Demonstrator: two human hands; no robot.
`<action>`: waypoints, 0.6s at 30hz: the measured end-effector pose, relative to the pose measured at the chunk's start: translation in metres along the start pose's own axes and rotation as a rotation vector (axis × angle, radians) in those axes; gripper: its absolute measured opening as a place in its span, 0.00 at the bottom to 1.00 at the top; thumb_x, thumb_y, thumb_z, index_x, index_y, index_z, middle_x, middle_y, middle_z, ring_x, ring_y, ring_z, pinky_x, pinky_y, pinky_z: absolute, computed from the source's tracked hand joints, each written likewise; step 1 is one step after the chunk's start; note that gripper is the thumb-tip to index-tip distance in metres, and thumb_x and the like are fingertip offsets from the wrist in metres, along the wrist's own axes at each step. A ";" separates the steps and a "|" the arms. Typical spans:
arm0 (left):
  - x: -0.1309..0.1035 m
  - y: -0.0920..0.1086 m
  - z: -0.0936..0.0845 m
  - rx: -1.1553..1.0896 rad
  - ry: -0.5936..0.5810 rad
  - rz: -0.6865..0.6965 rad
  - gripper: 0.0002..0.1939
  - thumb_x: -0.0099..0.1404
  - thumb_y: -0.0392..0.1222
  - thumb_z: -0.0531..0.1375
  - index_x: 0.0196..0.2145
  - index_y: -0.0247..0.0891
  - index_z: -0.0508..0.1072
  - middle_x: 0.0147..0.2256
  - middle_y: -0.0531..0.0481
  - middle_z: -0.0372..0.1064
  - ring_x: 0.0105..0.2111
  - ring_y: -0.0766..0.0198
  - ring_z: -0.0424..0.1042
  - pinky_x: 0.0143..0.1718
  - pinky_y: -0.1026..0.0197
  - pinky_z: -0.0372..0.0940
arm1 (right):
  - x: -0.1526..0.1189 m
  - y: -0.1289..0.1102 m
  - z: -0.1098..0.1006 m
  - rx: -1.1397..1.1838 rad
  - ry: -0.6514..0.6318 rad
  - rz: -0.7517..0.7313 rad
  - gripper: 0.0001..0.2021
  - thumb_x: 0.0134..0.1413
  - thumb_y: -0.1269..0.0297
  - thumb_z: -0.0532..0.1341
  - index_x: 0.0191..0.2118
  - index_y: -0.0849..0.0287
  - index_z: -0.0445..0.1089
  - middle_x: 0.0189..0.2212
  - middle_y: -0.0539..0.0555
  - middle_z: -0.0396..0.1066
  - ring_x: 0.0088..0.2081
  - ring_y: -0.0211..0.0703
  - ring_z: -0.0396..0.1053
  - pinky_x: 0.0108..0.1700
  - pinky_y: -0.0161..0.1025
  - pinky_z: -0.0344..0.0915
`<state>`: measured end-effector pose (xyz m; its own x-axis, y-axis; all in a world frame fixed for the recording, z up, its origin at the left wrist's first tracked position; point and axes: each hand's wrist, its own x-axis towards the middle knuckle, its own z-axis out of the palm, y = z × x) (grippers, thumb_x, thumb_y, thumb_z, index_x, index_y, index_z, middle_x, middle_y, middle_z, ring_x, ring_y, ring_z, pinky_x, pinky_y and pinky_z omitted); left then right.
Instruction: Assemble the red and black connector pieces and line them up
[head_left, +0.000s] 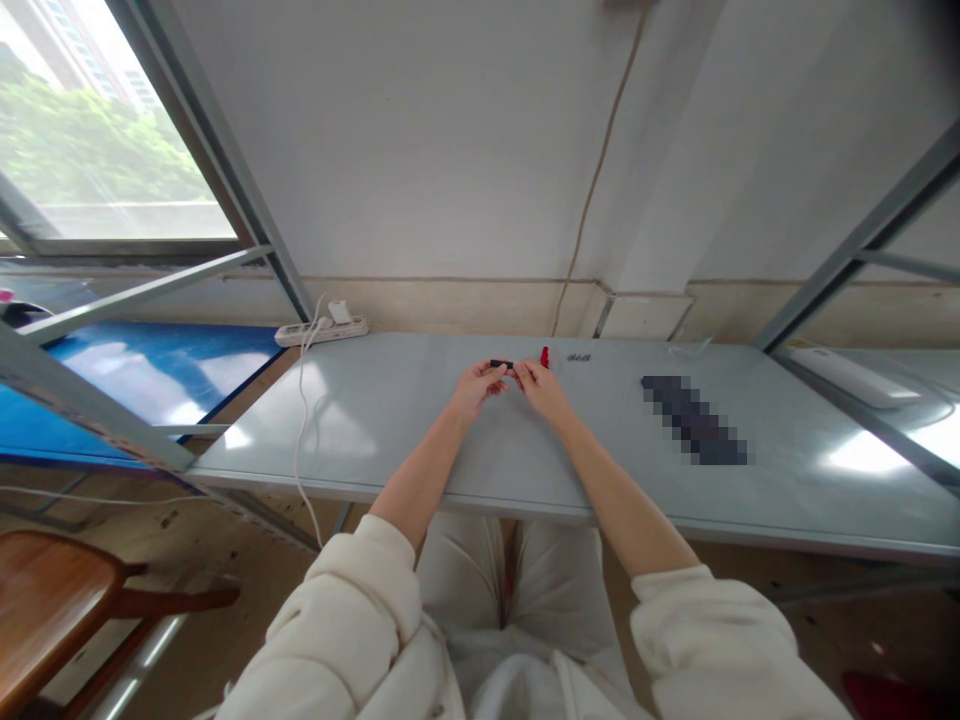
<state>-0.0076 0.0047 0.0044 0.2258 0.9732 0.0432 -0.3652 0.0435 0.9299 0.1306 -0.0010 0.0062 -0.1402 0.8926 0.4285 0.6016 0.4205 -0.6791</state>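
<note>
Both my hands meet over the middle of the grey table (405, 420). Between my fingertips is a small, dark, rod-shaped piece (500, 364), lying roughly level. My left hand (478, 386) pinches its left part between thumb and fingers. At its right end, the fingers of my right hand (538, 385) are closed on it. The piece is too small to name. Just beyond my right hand a small red object (544, 356) stands on the table. To its right lie several little dark grey pieces (579, 357) in a row.
A white power strip (330, 330) with a plug sits at the back left, its white cable (301, 430) hanging over the front edge. A blurred-out dark object (694, 420) lies to the right. Metal frame posts rise at both sides. A wooden chair (67, 610) stands lower left.
</note>
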 end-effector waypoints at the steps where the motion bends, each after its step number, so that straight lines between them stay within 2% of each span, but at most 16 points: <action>1: 0.000 0.000 0.000 -0.004 0.000 0.006 0.17 0.45 0.43 0.64 0.34 0.35 0.70 0.28 0.50 0.70 0.20 0.74 0.65 0.20 0.70 0.54 | 0.000 -0.001 0.000 -0.026 0.005 -0.014 0.20 0.55 0.50 0.42 0.26 0.58 0.61 0.20 0.50 0.63 0.24 0.36 0.61 0.29 0.32 0.58; 7: 0.000 0.000 0.000 -0.038 -0.003 0.047 0.18 0.45 0.45 0.64 0.33 0.35 0.69 0.27 0.51 0.69 0.19 0.74 0.64 0.19 0.70 0.53 | -0.002 -0.001 0.000 -0.095 0.053 -0.106 0.18 0.56 0.55 0.42 0.31 0.58 0.64 0.25 0.52 0.65 0.28 0.38 0.62 0.34 0.33 0.58; 12: 0.000 0.000 0.000 -0.033 0.017 0.029 0.17 0.46 0.47 0.63 0.32 0.35 0.69 0.27 0.51 0.69 0.19 0.75 0.63 0.20 0.70 0.54 | -0.002 0.001 0.000 -0.113 0.046 -0.122 0.17 0.56 0.57 0.42 0.34 0.58 0.64 0.28 0.54 0.66 0.31 0.39 0.63 0.38 0.34 0.59; 18: 0.003 0.001 -0.004 -0.094 0.168 0.029 0.17 0.45 0.50 0.63 0.26 0.33 0.67 0.23 0.53 0.66 0.16 0.77 0.60 0.19 0.70 0.55 | -0.001 0.009 0.001 -0.079 0.069 -0.123 0.16 0.56 0.59 0.44 0.43 0.59 0.63 0.35 0.56 0.67 0.34 0.39 0.64 0.39 0.36 0.60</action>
<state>-0.0111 0.0084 0.0042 0.0631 0.9980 0.0003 -0.4543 0.0285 0.8904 0.1355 0.0017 -0.0007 -0.1637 0.8208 0.5472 0.6440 0.5091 -0.5710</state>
